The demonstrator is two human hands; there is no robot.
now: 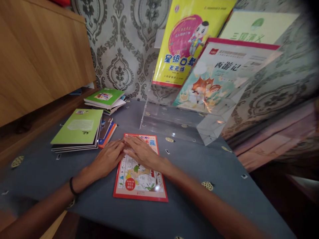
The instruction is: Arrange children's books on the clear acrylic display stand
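A red-bordered children's book [142, 179] lies flat on the table with its illustrated cover up. My right hand [143, 152] rests across the upper part of that cover, fingers stretched out and holding nothing. From the left comes my left hand [109, 157], its fingers extended over the book's upper left edge, with a dark band on the wrist. The fingertips of both hands meet near the top of the cover and hide part of the title. Just left of my left hand is a stack of books topped by a light green one [77, 127].
A clear acrylic stand [211, 129] at the back right holds a yellow workbook [171, 39], a teal picture-covered book [211, 76] and a pale green book [259, 25]. Another pile with a green book [103, 96] stands back left, by a wooden cabinet [45, 49]. Patterned grey cloth [184, 179] covers the table.
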